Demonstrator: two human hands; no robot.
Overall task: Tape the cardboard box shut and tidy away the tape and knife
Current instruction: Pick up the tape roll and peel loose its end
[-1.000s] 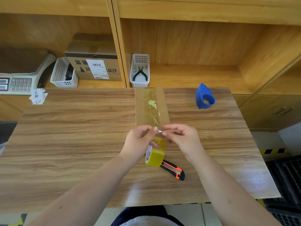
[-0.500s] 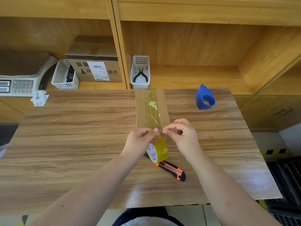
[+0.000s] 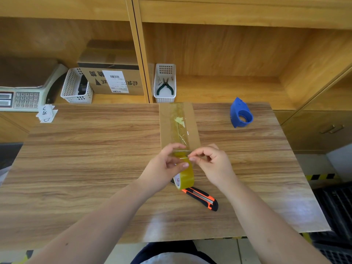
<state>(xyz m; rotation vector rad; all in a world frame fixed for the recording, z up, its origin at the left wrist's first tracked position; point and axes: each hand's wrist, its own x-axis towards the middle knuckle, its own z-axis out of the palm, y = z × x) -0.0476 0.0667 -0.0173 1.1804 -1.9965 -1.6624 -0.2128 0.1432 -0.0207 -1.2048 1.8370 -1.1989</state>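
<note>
Curled around the tape roll (image 3: pixel 185 175), the left hand (image 3: pixel 163 169) keeps it raised near the cardboard box (image 3: pixel 179 126) at mid-tabletop, probably so the right hand (image 3: pixel 211 164), fingertips pinched, can peel the loose end free; the knife (image 3: pixel 202 199) is left lying toward the near edge.

Left half of my table (image 3: pixel 80 168) is open, wide passage. Centre blocked: cardboard box (image 3: pixel 167 124) ahead, knife (image 3: pixel 202 199) just below the hands. Blue dispenser (image 3: pixel 241 114) sits far right; near-right edge free.
</note>
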